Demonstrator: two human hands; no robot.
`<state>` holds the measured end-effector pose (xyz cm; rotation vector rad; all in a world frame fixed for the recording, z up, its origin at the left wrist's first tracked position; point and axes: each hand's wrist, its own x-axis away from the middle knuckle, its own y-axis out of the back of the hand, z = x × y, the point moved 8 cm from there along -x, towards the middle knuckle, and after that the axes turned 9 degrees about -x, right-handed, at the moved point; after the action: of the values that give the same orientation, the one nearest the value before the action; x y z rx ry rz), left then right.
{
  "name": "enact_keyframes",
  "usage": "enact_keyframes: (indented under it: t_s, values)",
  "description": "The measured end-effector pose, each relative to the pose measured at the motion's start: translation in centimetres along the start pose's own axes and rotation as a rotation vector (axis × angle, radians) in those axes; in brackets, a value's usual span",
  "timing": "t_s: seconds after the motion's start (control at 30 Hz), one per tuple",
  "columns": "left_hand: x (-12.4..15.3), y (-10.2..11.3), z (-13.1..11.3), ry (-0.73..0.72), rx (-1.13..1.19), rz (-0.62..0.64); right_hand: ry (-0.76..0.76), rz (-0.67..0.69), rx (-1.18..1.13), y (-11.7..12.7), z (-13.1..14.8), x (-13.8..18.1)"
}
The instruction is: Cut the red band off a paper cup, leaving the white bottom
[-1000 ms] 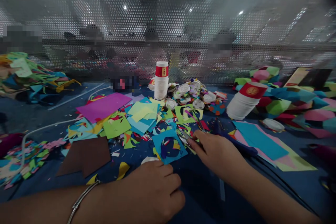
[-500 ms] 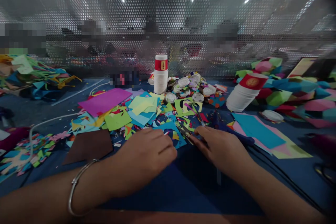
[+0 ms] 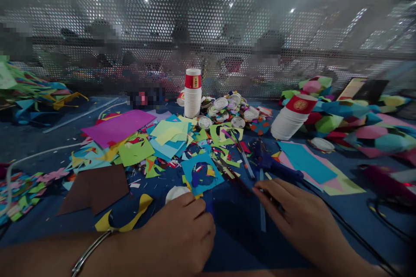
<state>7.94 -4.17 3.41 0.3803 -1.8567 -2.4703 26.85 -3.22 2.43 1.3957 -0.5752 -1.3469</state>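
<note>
My left hand [image 3: 186, 231], a bracelet at its wrist, is closed with the knuckles up. A white round piece [image 3: 177, 193] shows just behind its knuckles; whether the fingers grip it is hidden. Nearby lie a yellow paper offcut [image 3: 125, 220] and a blue paper square with a round hole [image 3: 203, 173]. On the right, my right hand [image 3: 297, 214] hovers low with fingers loosely bent and parted, holding nothing visible. Just left of its fingertips rest scissors [image 3: 231, 172] and a clear glue stick [image 3: 262, 212]. Behind it lies a blue glue gun [image 3: 282, 166].
Paper cups stand stacked [image 3: 193, 99]; a second cup stack [image 3: 294, 117] leans. Between them are heaped round discs [image 3: 221, 104]. Coloured sheets [image 3: 120, 127] and scraps cover the middle. A black cord [image 3: 344, 216] runs along the right. Perforated metal [image 3: 195, 21] rises behind.
My right hand has drawn back from the scissors, leaving them on the table. My left hand has moved down and nearer to me, uncovering the holed blue square, white piece and yellow offcut.
</note>
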Motion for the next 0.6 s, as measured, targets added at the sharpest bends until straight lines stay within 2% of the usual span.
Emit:
enact_keyframes:
  t_s: [0.17,0.3,0.47,0.6]
  values:
    - [-0.5,0.5,0.5,-0.005,0.028,-0.016,-0.019,0.065,-0.048,-0.8,-0.9,1.8]
    - [-0.6,0.5,0.3,-0.003,0.024,-0.006,-0.080,0.060,-0.073,0.1,-2.6,1.8]
    - [0.1,-0.2,-0.4,0.050,0.017,-0.031,-0.158,-0.040,0.116,2.9,-6.4,0.6]
    - [1.2,-1.0,-1.0,0.092,-0.009,-0.067,-0.120,0.036,0.193,2.4,-9.2,-0.2]
